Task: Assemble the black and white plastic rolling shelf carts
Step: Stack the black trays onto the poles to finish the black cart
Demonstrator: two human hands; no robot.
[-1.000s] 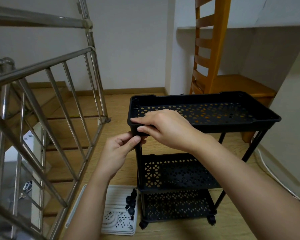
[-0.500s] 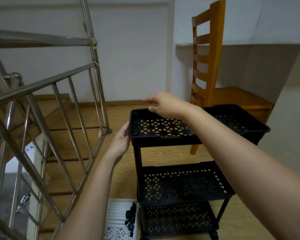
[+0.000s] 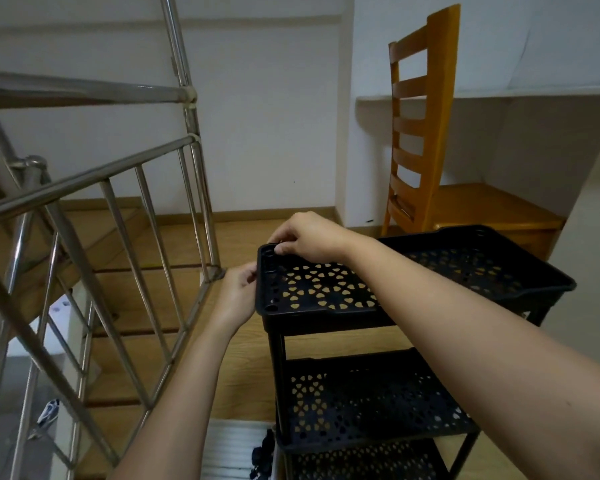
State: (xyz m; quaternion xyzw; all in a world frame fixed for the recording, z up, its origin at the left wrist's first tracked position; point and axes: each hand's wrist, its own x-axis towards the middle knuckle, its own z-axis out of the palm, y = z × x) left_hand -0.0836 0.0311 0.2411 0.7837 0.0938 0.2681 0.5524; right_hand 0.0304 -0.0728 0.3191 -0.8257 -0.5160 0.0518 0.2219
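Cart (image 3: 368,403), black with three trays, stands on the floor (image 3: 243,375). Right grip (image 3: 305,237) curls over the top tray (image 3: 326,317) at its far corner, fingertips pinching the rim by a socket. Left grip (image 3: 238,292) clasps that tray's side edge. Below the left grip, a white tray (image 3: 229,445) holds small black parts (image 3: 262,452).

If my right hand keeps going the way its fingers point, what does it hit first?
The far left corner of the top shelf: your right hand points down-left at it, and its fingertips seem to touch the rim there.
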